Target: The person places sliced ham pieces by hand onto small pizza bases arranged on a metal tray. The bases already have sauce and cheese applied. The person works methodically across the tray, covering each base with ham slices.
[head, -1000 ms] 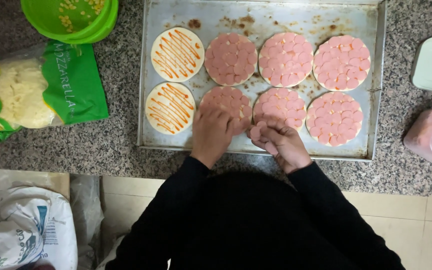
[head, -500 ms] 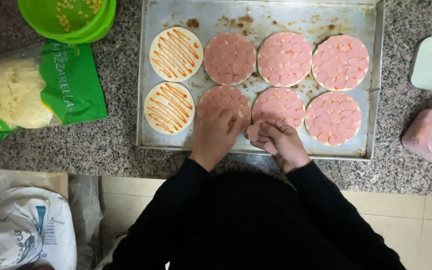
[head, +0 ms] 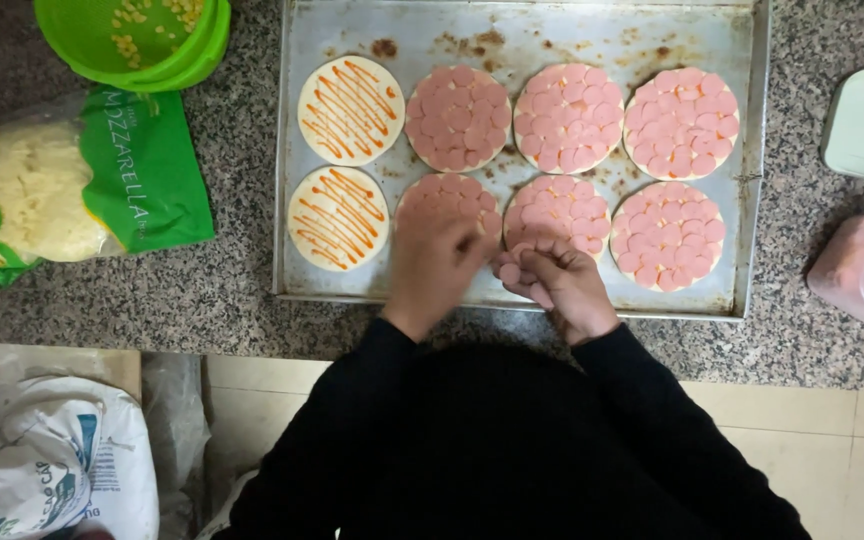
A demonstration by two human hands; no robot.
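lower centre of the frame: right hand pinching a small stack of pink sausage slices, left hand lying flat and unclenched just to their left over the half-covered dough round on the metal tray.

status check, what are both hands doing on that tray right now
Left hand over the front-row dough round, laying slices. Right hand holding pink sausage slices. Tray unobstructed.
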